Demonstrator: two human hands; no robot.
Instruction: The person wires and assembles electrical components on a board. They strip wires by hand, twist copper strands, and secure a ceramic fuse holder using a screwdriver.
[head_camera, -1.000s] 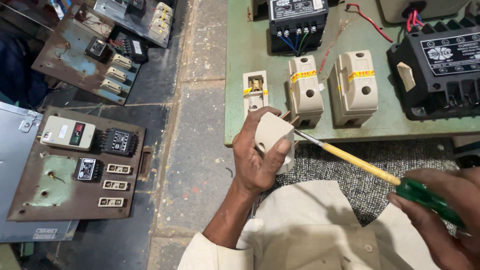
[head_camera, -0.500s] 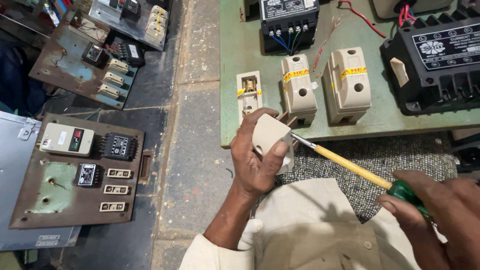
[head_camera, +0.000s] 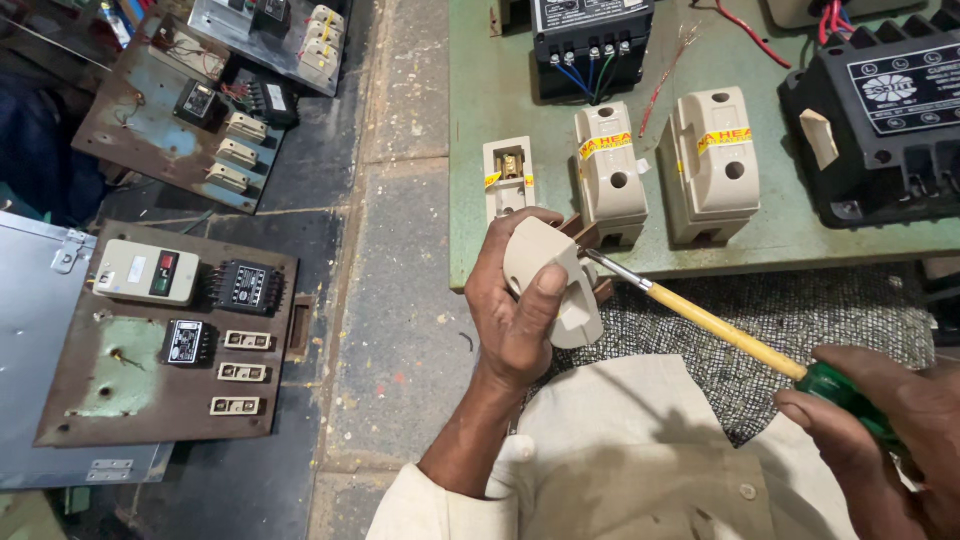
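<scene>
My left hand (head_camera: 515, 310) grips a cream fuse carrier (head_camera: 553, 280), held just in front of the green board's near edge. My right hand (head_camera: 880, 430), at the lower right, holds a screwdriver (head_camera: 720, 325) with a green handle and yellow shaft. Its metal tip touches the carrier's brown end. On the green board (head_camera: 470, 200) behind sit an open cream fuse base (head_camera: 508, 175) and two cream fuse units (head_camera: 610, 170) (head_camera: 712, 165) with yellow tape bands.
A black terminal block (head_camera: 592, 40) with coloured wires and a large black device (head_camera: 880, 120) stand on the board. Rusty panels (head_camera: 170, 340) (head_camera: 175, 125) with switches and relays lie on the floor at left. A grey woven mat (head_camera: 800, 320) lies under the screwdriver.
The carrier and screwdriver tip stay together. The view has shifted slightly, so the board and panels sit a little higher and further left in the picture.
</scene>
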